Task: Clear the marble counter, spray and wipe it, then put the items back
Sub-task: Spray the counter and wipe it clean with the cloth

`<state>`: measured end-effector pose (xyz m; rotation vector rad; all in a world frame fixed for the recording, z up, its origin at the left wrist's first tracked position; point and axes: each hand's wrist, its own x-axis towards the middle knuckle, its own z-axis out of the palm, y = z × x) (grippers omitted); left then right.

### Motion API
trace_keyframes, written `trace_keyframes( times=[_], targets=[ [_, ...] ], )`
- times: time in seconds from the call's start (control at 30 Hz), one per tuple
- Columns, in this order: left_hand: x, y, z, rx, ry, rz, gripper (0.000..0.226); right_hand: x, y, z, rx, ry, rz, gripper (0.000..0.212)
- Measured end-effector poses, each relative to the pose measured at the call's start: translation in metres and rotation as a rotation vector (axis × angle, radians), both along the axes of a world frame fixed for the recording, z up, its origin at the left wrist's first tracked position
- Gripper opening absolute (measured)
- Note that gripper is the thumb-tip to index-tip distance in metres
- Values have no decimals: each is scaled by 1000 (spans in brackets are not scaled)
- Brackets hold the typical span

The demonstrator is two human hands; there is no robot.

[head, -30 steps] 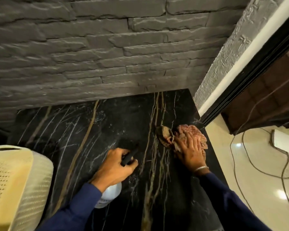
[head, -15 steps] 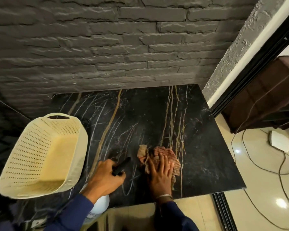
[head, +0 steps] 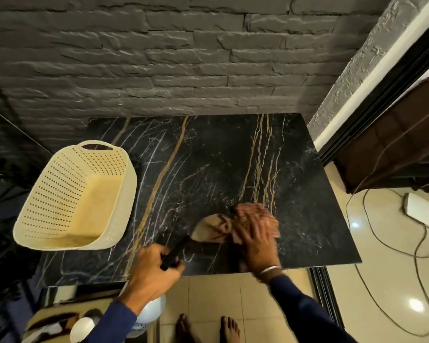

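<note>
The black marble counter (head: 208, 169) with gold and white veins fills the middle of the view. My right hand (head: 255, 238) lies flat on a pinkish-brown cloth (head: 213, 229) near the counter's front edge, fingers spread and blurred. My left hand (head: 154, 271) grips a spray bottle by its black trigger head (head: 175, 252) at the front edge; the bottle's white body (head: 150, 311) hangs below my wrist.
A cream perforated basket (head: 72, 201) lies tilted on the counter's left side. A grey stone wall rises behind. At the right are a dark door frame, a brown cabinet (head: 394, 139), and a white device (head: 419, 211) with cords on the tiled floor. My bare feet show below.
My right hand has slid the cloth from the counter's right side toward the front middle. The view has pulled back, so the basket and floor came into sight. My left hand still holds the bottle.
</note>
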<state>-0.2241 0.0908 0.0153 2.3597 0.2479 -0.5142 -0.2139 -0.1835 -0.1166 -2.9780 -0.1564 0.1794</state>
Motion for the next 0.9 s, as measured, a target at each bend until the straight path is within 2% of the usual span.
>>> trace_keyframes(
  times=[0.1,0.17,0.27,0.4,0.57,0.77,0.9],
  targets=[
    [-11,-18,-1,-8,79,-29,15,-25,-95,0,-54,-5,-277,71],
    [-14,-25,-3,2,95,-19,16,-35,-130,-2,-37,23,-385,66],
    [-18,-26,-4,43,84,-32,18,-32,-138,-8,-25,38,-424,66],
    [-31,-17,-6,142,86,-148,20,-29,-130,-15,-13,2,-466,60],
    [-43,10,-11,58,135,-109,21,-31,-108,-18,-25,54,-528,59],
    [-44,33,-11,89,52,46,23,-37,-23,-15,-12,75,-381,61],
    [-39,39,-11,-19,3,69,24,-23,36,-12,16,54,-300,69]
  ],
)
